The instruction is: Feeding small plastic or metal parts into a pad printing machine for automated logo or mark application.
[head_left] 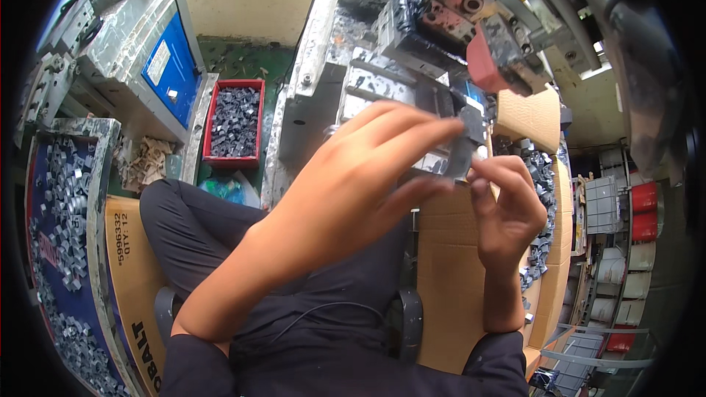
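My left hand (360,169) reaches across to the front of a metal machine fixture (371,81), blurred by motion. Its fingers and thumb span a flat dark grey part (462,156), which they seem to grip at its edges. Close beside it, my right hand (511,209) is closed, thumb and forefinger pinched at the part's right side. Whatever sits in that pinch is too small to make out. A red-and-grey machine block (489,51) stands just beyond the fingertips.
At my right, a cardboard box (448,279) stands beside a heap of small dark grey pieces (540,184). A red bin (234,121) full of similar pieces stands far left, near a blue-panelled cabinet (173,66). More pieces lie on a blue-lined tray (70,206) at left.
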Available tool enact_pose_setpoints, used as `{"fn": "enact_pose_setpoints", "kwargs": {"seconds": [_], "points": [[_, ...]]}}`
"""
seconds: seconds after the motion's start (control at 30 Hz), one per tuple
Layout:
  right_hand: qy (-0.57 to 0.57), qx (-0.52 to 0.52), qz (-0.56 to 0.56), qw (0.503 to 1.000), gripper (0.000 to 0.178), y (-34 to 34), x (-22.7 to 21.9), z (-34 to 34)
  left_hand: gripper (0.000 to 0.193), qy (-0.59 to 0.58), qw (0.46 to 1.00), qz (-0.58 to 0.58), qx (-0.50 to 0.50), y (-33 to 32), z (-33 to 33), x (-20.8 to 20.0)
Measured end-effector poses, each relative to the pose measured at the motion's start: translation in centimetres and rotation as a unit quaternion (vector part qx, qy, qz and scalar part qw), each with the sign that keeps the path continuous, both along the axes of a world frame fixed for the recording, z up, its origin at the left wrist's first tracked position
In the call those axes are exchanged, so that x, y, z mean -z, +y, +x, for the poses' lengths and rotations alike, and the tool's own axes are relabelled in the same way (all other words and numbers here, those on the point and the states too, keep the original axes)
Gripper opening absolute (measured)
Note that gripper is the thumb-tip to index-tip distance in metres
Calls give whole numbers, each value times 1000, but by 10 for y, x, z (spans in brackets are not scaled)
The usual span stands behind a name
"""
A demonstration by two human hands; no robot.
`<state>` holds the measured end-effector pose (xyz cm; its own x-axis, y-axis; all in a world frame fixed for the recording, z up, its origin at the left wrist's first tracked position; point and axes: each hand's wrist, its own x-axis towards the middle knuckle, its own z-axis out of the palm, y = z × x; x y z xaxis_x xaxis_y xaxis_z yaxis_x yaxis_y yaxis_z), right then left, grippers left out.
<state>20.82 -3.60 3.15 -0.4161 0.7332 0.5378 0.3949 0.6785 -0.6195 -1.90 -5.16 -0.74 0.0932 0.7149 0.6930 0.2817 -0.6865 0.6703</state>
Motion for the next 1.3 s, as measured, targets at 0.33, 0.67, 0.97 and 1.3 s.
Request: {"fn": "enact_pose_setpoints", "kwargs": {"seconds": [0.33,0.67,0.97,1.3], "points": [[-29,-278,-65,958,26,-35,17,-53,50,-145,970,-139,135,-115,-39,54],[-68,-304,-78,947,25,-42,32,-58,48,-246,933,-228,127,-138,-36,66],[-84,-301,-91,946,28,-42,30,-57,47,-269,922,-241,137,-138,-33,68],[-127,-270,-63,952,29,-33,26,-59,41,-236,929,-258,123,-128,-43,74]]}}
